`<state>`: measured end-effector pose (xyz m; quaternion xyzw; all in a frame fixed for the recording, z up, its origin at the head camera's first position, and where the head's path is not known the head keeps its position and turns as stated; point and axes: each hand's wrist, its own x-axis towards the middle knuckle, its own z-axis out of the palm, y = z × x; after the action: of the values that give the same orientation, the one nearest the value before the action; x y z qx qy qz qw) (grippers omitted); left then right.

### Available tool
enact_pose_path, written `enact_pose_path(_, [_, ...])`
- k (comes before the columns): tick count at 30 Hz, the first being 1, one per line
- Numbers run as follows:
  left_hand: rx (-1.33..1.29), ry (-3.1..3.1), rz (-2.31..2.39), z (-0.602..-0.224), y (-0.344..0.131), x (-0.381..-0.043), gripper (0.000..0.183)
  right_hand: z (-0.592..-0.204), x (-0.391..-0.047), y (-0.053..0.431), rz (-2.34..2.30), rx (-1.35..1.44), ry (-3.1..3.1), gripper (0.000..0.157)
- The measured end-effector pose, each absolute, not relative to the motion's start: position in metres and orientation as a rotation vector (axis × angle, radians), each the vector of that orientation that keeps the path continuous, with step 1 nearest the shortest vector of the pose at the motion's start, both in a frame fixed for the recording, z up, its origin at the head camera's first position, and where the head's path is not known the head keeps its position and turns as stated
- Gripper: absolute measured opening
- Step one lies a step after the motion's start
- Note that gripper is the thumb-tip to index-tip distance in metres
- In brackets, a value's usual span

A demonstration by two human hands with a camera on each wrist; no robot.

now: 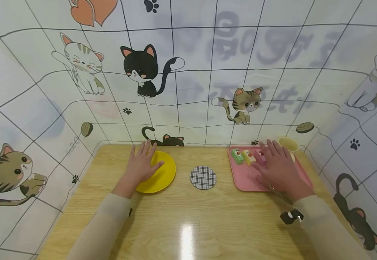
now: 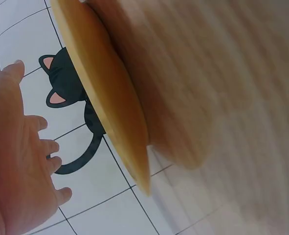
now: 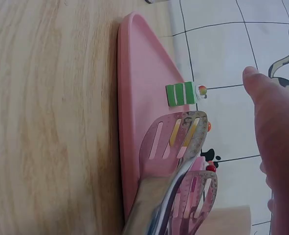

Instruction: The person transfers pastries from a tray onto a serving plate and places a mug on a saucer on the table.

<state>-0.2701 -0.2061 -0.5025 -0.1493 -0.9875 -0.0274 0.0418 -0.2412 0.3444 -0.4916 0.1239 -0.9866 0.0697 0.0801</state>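
My left hand [image 1: 140,165], fingers spread, hovers over the left part of a round yellow plate [image 1: 163,177]. In the left wrist view a gap shows between this hand and the plate. The right hand [image 1: 280,171] is held with straight fingers above a pink tray [image 1: 245,183]. Beneath it, metal serving tongs with slotted ends [image 3: 151,193] lie across the tray, their handle [image 1: 282,196] reaching past the front rim. Along the tray's back stand small toy-like cake slices: green [image 1: 237,156], yellow [image 1: 248,157] and pink [image 1: 260,157], the pink one partly hidden by my fingers.
Between plate and tray lies a round plaid coaster [image 1: 202,177]. A pale yellow cup [image 1: 288,144] stands at the back right, partly behind my right hand. A cat-patterned cloth [image 1: 195,108] encloses the wooden table [image 1: 175,213] at the back and sides.
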Motion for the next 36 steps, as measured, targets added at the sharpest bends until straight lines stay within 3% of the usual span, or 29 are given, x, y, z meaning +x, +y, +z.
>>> enact_pose_path(12, [-0.527,-2.970,-0.341,-0.506,-0.229,-0.259,0.090,-0.499,-0.215,0.364,0.376,0.373,-2.867,0.101])
enact_pose_path(21, [-0.490,-2.999,-0.666,-0.510,-0.248,-0.241,0.092,-0.513,-0.196,0.381,0.322,0.458,-2.755,0.076])
enact_pose_path(36, [-0.445,-3.017,-0.780,-0.519,-0.277,-0.222,0.095,-0.526,-0.153,0.400,0.587,0.223,-2.882,0.101])
